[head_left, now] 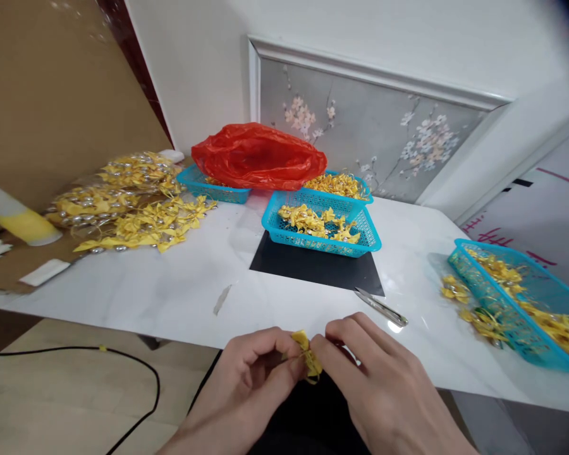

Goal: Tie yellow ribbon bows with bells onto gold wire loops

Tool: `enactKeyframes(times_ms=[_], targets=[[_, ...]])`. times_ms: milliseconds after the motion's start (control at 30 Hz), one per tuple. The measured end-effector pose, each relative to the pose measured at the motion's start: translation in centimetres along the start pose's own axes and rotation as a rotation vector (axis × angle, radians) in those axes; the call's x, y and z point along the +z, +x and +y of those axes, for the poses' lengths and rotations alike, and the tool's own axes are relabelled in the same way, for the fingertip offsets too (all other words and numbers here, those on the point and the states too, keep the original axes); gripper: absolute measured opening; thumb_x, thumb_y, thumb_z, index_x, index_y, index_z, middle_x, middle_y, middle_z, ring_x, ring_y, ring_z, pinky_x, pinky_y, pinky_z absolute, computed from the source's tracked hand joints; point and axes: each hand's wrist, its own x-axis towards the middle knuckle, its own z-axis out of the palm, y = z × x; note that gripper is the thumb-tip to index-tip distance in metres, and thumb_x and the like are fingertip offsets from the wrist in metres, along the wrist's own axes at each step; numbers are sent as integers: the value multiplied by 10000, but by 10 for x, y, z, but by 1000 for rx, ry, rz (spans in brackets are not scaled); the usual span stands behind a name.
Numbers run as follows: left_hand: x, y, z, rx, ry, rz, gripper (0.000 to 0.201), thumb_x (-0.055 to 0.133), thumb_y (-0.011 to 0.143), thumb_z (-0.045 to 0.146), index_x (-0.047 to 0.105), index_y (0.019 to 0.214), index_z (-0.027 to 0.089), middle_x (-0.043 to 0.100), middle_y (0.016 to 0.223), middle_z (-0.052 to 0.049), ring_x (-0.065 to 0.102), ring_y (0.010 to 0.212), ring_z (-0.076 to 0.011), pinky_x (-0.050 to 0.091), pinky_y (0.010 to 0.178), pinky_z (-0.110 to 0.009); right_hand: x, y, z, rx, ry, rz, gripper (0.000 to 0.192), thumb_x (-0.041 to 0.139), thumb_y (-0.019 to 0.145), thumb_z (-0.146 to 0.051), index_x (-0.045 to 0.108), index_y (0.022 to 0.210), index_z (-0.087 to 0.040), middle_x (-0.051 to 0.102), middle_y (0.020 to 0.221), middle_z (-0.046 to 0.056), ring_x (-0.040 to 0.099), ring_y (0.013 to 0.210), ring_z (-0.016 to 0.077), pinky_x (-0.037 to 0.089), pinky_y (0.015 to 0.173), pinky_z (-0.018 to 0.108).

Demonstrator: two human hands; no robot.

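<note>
Between my two hands, just off the table's front edge, is a small yellow ribbon bow (312, 361) with a thin loop hanging below it. My left hand (260, 373) pinches the bow from the left, thumb against forefinger. From the right, my right hand (374, 366) has its thumb and forefinger closed on the bow's other side; its fingertips are partly hidden. Beyond the right hand lies a small metal cutter (383, 308) on the white table. Farther back, a blue basket (322, 243) holding yellow bows stands on a black sheet (308, 270).
Another blue basket (507, 316) of bows stands at right, with loose bows (483, 322) beside it. At left are heaped yellow bows with silvery beads (156, 221) and a yellow-white roll (21, 215). A red plastic bag (260, 155) covers baskets behind. A black cable (156, 379) crosses the floor.
</note>
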Motion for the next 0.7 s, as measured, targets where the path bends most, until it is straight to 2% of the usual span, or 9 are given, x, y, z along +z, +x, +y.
enactKeyframes(times_ms=[467,700], targets=[[-4,1,-4,-24,11,-12,241,621,875,364,581,727,178,570,723,-5,500,720,-165,396,671,-268,-13,9,11,-89,104,-157,290,368,936,-61,642,908,-154,573,780,60,482,679,190,411,581,295],[0,-2,0,-19,42,14,263,629,878,380,598,716,174,584,715,-5,503,711,-159,390,655,-253,-13,8,8,-110,53,-72,275,392,896,-7,599,786,-150,614,791,77,526,685,192,444,567,290]])
